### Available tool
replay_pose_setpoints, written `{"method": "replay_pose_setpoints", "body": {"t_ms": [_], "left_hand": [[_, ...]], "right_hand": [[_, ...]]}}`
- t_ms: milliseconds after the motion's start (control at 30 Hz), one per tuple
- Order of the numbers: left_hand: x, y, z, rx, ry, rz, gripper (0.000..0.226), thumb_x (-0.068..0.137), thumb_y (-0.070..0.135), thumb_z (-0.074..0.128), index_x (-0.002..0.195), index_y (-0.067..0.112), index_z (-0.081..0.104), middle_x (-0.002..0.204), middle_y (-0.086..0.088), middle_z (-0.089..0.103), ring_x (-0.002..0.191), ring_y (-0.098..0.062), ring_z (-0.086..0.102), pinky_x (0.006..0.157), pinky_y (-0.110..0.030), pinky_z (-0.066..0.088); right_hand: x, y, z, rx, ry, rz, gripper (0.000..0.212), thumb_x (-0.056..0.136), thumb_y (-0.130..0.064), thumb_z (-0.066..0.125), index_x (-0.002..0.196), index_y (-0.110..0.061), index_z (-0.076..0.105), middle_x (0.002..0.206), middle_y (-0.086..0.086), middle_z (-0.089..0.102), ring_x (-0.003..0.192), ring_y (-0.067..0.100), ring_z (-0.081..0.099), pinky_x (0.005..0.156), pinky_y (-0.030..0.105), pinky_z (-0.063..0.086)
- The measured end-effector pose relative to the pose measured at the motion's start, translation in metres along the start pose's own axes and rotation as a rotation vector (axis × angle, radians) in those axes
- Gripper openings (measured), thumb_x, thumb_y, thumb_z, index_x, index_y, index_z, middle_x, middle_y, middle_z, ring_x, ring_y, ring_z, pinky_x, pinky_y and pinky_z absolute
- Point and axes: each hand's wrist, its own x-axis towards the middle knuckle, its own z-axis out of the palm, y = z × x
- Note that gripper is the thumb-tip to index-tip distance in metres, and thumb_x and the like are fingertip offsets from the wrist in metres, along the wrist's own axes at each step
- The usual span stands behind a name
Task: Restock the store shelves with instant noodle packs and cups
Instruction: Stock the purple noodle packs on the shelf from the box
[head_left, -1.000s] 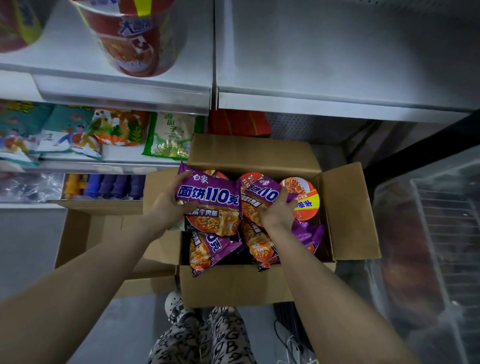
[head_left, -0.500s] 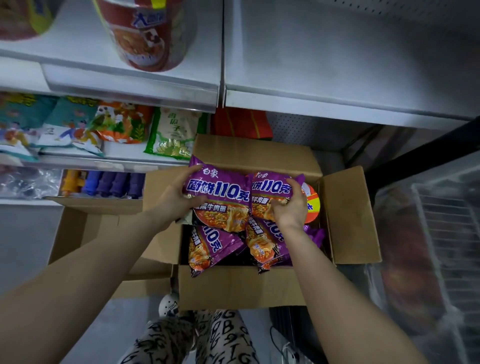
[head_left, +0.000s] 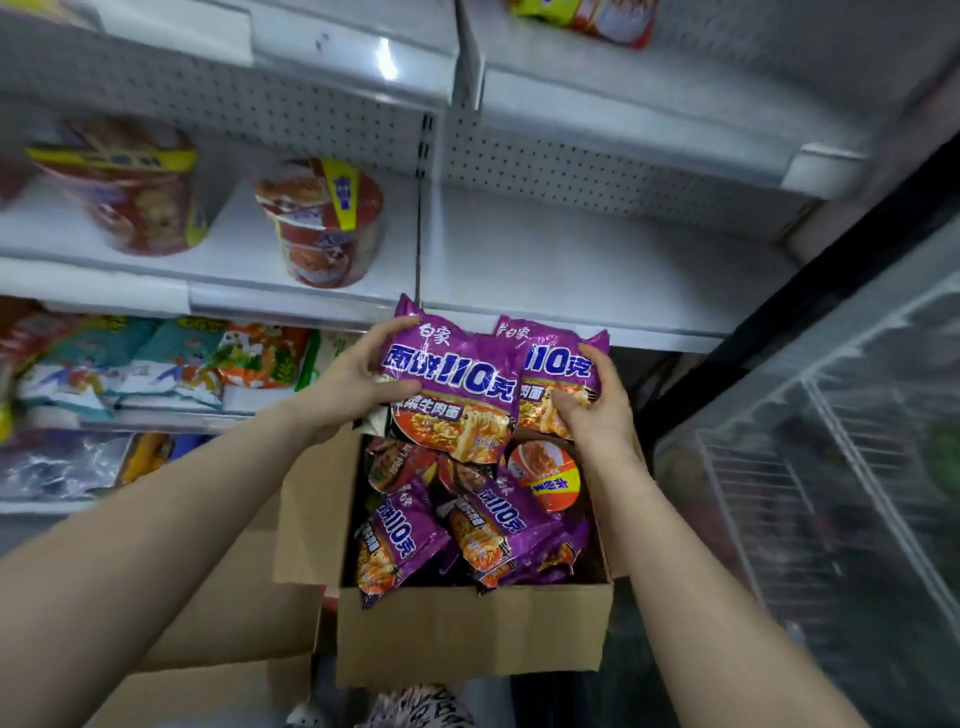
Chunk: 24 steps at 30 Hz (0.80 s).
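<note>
Early stage | left grip (head_left: 353, 387) clutching one purple pack (head_left: 457, 400), right grip (head_left: 595, 415) another | shelf (head_left: 571, 260) unfilled | box (head_left: 467, 631) mostly full

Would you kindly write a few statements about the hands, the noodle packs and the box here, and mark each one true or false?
1. The left hand grips a purple noodle pack. True.
2. The right hand holds nothing. False: it grips a second purple pack.
3. The cardboard box holds only cups. False: several purple packs lie in it, along with one noodle cup.
4. Two red noodle cups stand on the white shelf at upper left. True.
</note>
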Motion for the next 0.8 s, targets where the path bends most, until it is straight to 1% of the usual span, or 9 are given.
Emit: {"method": "replay_pose_setpoints", "body": {"t_ms": [67,133,167,233,333,433,533,700,800], "left_hand": [[-0.006,0.024,0.002,-0.010,-0.012,0.037,0.072,0.083,-0.002,0.069,0.140,0.035,0.044,0.126,-0.011,0.057,0.104,-0.016,0.064,0.075,-0.027,0.057],[-0.012,0.046,0.003,-0.028,-0.026,0.062,0.072,0.084,-0.002,0.068,0.139,0.036,0.044,0.125,-0.013,0.057,0.104,-0.020,0.065,0.076,-0.032,0.058],[-0.015,0.056,0.004,-0.029,-0.026,0.072,0.071,0.084,-0.002,0.068,0.138,0.038,0.045,0.125,-0.013,0.056,0.105,-0.022,0.065,0.076,-0.034,0.059],[-0.022,0.076,0.004,-0.021,-0.017,0.106,0.069,0.084,-0.001,0.069,0.135,0.040,0.046,0.124,-0.012,0.056,0.106,-0.024,0.065,0.077,-0.037,0.059],[-0.030,0.103,0.002,0.014,-0.003,0.181,0.070,0.084,-0.001,0.068,0.137,0.037,0.045,0.125,-0.008,0.057,0.104,-0.017,0.066,0.075,-0.034,0.059],[-0.037,0.129,-0.004,0.042,0.008,0.253,0.070,0.084,-0.001,0.069,0.138,0.037,0.044,0.124,-0.007,0.058,0.101,-0.015,0.068,0.075,-0.032,0.059],[-0.045,0.154,-0.012,0.076,0.035,0.311,0.070,0.082,0.005,0.072,0.136,0.042,0.046,0.127,-0.009,0.056,0.107,-0.020,0.066,0.078,-0.038,0.060],[-0.058,0.195,-0.023,0.064,0.064,0.397,0.067,0.086,0.002,0.068,0.135,0.041,0.046,0.123,-0.005,0.058,0.103,-0.016,0.067,0.074,-0.032,0.059],[-0.062,0.215,-0.033,0.060,0.064,0.409,0.066,0.085,0.005,0.069,0.134,0.044,0.046,0.124,-0.011,0.060,0.105,-0.022,0.068,0.077,-0.039,0.060]], "right_hand": [[-0.001,-0.021,-0.015,0.050,0.009,-0.049,0.064,0.086,-0.009,0.073,0.131,-0.046,0.049,0.126,0.000,0.059,0.107,0.013,0.062,0.081,0.034,0.060],[-0.002,-0.041,-0.030,0.063,0.004,-0.103,0.062,0.088,-0.006,0.071,0.136,-0.036,0.048,0.124,-0.002,0.057,0.099,0.002,0.060,0.068,0.014,0.054],[-0.004,-0.051,-0.036,0.064,0.002,-0.137,0.061,0.088,-0.006,0.070,0.137,-0.033,0.047,0.121,-0.004,0.056,0.096,-0.002,0.058,0.063,0.009,0.050],[-0.008,-0.068,-0.047,0.089,-0.008,-0.192,0.060,0.089,-0.005,0.069,0.139,-0.030,0.046,0.120,-0.005,0.053,0.093,-0.003,0.056,0.059,0.006,0.048],[-0.012,-0.091,-0.059,0.111,-0.026,-0.257,0.059,0.090,-0.007,0.068,0.139,-0.032,0.045,0.125,-0.004,0.051,0.099,0.004,0.058,0.061,0.010,0.051],[-0.011,-0.115,-0.067,0.155,-0.046,-0.312,0.061,0.089,-0.009,0.070,0.137,-0.037,0.046,0.127,-0.001,0.054,0.107,0.013,0.062,0.071,0.024,0.058],[-0.014,-0.144,-0.073,0.207,-0.041,-0.362,0.059,0.089,-0.006,0.070,0.135,-0.035,0.048,0.118,-0.008,0.056,0.103,0.011,0.063,0.067,0.022,0.058],[-0.014,-0.186,-0.078,0.274,-0.070,-0.441,0.055,0.089,-0.006,0.071,0.133,-0.033,0.051,0.118,-0.012,0.058,0.104,0.011,0.065,0.074,0.029,0.061],[-0.011,-0.208,-0.077,0.289,-0.072,-0.472,0.055,0.088,-0.011,0.072,0.132,-0.037,0.052,0.120,-0.012,0.058,0.104,0.010,0.065,0.073,0.029,0.061]]}}
